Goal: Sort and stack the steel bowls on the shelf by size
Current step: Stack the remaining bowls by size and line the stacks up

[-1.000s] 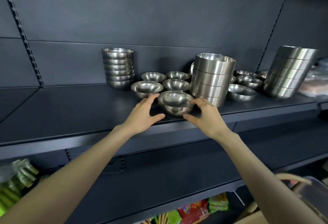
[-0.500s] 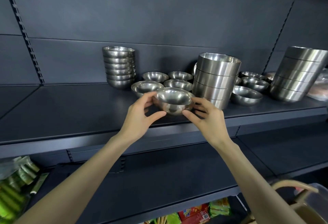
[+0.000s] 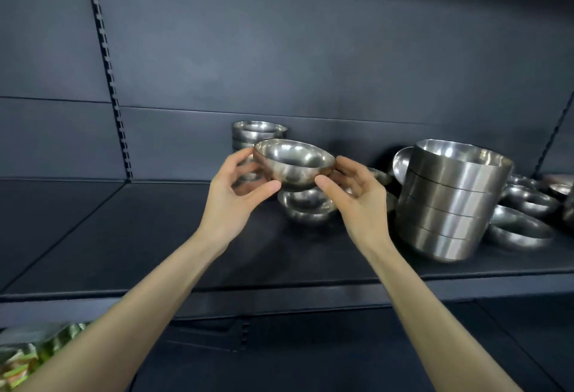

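Note:
A small steel bowl (image 3: 293,164) is held in the air above the dark shelf (image 3: 155,236), tilted slightly toward me. My left hand (image 3: 231,196) grips its left side with thumb and fingers, and my right hand (image 3: 354,196) grips its right side. Behind the bowl stands a stack of small bowls (image 3: 257,132), partly hidden by it. A loose small bowl (image 3: 307,205) sits on the shelf just below the held one. To the right rises a tall stack of large bowls (image 3: 450,199).
More loose bowls (image 3: 518,230) lie on the shelf right of the tall stack, reaching the frame edge. The shelf's left half is bare dark surface. Green packets (image 3: 21,357) sit on a lower level at bottom left.
Both hands have lifted the small bowl off the shelf front and carried it up and left, toward the small stack. The camera has swung left and closer.

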The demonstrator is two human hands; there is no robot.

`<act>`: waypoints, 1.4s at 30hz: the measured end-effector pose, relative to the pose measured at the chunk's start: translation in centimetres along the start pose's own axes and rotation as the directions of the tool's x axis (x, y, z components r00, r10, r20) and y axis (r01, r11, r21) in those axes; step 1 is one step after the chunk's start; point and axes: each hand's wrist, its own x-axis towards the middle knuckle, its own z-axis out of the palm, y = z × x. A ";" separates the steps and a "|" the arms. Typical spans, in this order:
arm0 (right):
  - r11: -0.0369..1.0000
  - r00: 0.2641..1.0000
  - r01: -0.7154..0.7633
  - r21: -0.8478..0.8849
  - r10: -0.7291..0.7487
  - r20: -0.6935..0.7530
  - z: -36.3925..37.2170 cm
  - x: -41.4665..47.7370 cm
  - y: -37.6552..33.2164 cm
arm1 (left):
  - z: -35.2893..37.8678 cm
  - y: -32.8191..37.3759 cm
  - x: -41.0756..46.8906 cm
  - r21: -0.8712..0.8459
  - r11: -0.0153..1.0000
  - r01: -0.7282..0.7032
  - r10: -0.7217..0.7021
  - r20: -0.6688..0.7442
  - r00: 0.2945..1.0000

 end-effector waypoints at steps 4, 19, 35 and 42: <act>0.999 1.000 0.031 0.013 -0.031 -0.003 3.0 4.1 1.3 | -1.9 -0.8 4.3 -0.014 1.000 -0.026 0.025 -0.013 1.000; 0.996 0.997 0.083 -0.034 -0.083 0.012 7.8 15.8 4.6 | -4.7 -5.4 16.6 0.103 0.990 -0.095 0.093 0.027 0.995; 0.997 0.997 0.044 -0.063 -0.039 0.069 7.5 17.2 7.8 | -4.5 -8.5 16.4 0.046 0.999 -0.025 0.026 -0.021 0.999; 0.999 0.996 0.032 -0.043 -0.028 0.085 7.3 17.0 8.5 | -4.4 -9.0 16.4 0.046 0.999 -0.007 0.009 -0.038 0.999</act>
